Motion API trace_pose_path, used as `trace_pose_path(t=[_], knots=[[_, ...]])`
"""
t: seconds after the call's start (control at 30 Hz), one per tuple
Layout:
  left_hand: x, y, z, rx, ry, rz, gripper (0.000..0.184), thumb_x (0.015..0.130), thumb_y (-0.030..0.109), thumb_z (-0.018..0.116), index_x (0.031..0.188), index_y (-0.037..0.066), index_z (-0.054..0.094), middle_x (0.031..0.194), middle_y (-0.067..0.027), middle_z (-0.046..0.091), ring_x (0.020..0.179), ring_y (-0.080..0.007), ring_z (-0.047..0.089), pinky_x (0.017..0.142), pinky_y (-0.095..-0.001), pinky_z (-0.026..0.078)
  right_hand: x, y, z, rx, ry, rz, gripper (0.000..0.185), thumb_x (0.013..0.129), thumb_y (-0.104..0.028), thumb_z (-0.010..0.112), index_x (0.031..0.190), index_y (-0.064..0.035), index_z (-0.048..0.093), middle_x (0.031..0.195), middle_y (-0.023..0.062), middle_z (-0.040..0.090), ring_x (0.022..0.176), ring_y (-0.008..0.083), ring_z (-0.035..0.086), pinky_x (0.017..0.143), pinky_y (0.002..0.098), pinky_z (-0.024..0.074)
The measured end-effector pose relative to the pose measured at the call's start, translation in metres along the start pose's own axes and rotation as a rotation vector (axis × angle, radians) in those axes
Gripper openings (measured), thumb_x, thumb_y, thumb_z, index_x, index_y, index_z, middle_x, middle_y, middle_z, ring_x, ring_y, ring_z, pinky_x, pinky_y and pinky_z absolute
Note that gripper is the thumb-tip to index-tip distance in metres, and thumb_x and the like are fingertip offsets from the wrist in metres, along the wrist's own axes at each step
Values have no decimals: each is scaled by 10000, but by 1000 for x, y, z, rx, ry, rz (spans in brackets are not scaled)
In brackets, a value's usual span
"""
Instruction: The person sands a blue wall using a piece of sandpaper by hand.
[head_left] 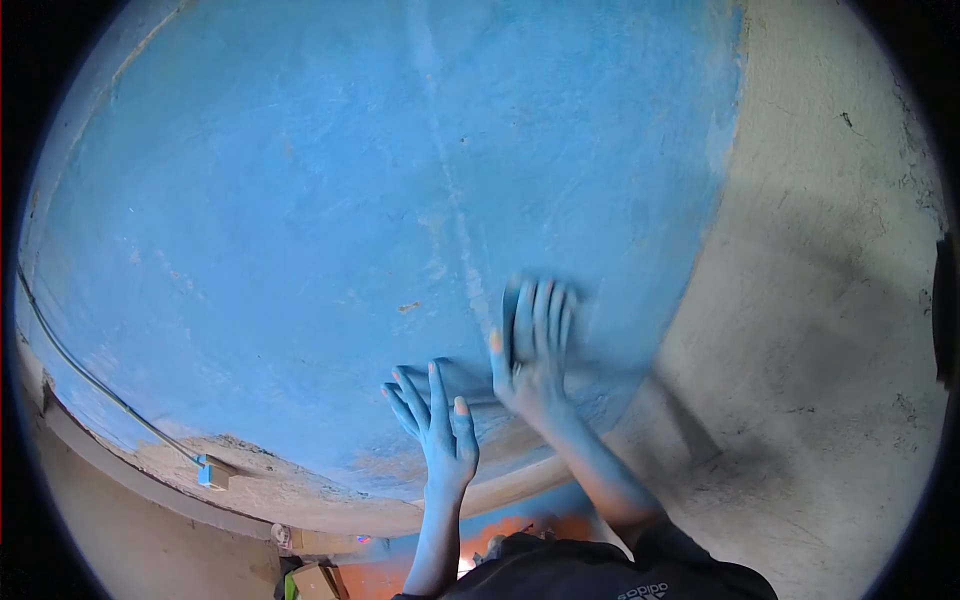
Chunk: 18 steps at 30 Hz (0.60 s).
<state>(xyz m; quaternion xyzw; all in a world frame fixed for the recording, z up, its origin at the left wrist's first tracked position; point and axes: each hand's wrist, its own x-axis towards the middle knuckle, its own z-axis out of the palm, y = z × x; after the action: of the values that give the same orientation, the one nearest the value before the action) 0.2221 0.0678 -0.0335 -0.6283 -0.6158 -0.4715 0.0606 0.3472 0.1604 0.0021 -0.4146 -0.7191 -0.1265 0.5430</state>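
Observation:
My left hand (437, 437) is raised at the lower middle of the blue wall (300, 200), palm towards it. Its fingers are spread and hold nothing; whether the tips touch the surface I cannot tell. Higher and to the right, my right hand (538, 370) is at the wall with its fingers stretched upward and its thumb out to the left, slightly blurred. A thin flat blue-grey piece (511, 315) shows between thumb and fingers and seems to lie under them, pressed to the wall. Its kind cannot be made out. A pale streak (455, 210) runs down the paint above both hands.
Bare grey plaster (800, 300) borders the blue paint on the right. A cable (105, 385) runs down the left side to a small blue box (212, 473). Low down are a cardboard box (315, 582) and an orange surface (375, 578). Paint is worn along the bottom.

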Motion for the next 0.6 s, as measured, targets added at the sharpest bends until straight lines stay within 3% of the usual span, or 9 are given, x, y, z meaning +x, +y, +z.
trace_pose_path(t=[0.1,0.2,0.27,0.33,0.43,0.53,0.6], knots=[[5,2,-12,22,-10,7,538,1023,321,340,1474,31,296,1559,-266,3,1420,-479,-75,1109,-588,9,45,-7,-6,50,101,6,632,947,-298,502,1399,104,318,1438,354,284,1351,527,230,1099,625,154],[11,-8,-20,8,30,34,547,1019,310,347,1480,25,276,1559,-267,16,1424,-473,-67,1112,-579,0,-35,-2,37,-25,4,-12,646,943,-304,513,1396,112,314,1427,365,289,1339,546,234,1080,645,176],[9,-14,-20,16,77,21,553,1016,304,351,1484,23,263,1559,-267,25,1427,-468,-62,1113,-574,-6,-124,-7,67,-235,-125,-131,643,941,-287,522,1393,118,311,1422,374,285,1324,569,240,1060,668,192],[12,-24,-25,84,98,12,557,1015,300,354,1488,23,252,1558,-269,34,1429,-463,-58,1114,-571,-12,-167,-19,65,-8,-434,102,634,951,-281,501,1386,136,301,1423,378,276,1317,589,226,1058,688,163],[16,-36,-30,92,147,50,556,1010,309,364,1485,34,272,1556,-276,22,1430,-459,-69,1105,-586,-33,-112,-17,71,19,21,107,667,968,-306,450,1404,154,239,1451,381,216,1344,582,166,1086,666,106],[21,-42,-30,82,194,63,552,1007,313,373,1484,49,285,1554,-280,3,1428,-460,-82,1099,-596,-46,18,-20,20,95,88,207,722,980,-335,401,1425,168,133,1477,391,116,1376,563,60,1113,627,38],[23,-49,-32,71,220,84,552,1005,318,380,1485,60,291,1553,-283,-6,1424,-466,-89,1094,-603,-54,35,-26,17,117,104,215,732,980,-339,397,1428,167,117,1482,393,91,1383,557,34,1117,619,22]])
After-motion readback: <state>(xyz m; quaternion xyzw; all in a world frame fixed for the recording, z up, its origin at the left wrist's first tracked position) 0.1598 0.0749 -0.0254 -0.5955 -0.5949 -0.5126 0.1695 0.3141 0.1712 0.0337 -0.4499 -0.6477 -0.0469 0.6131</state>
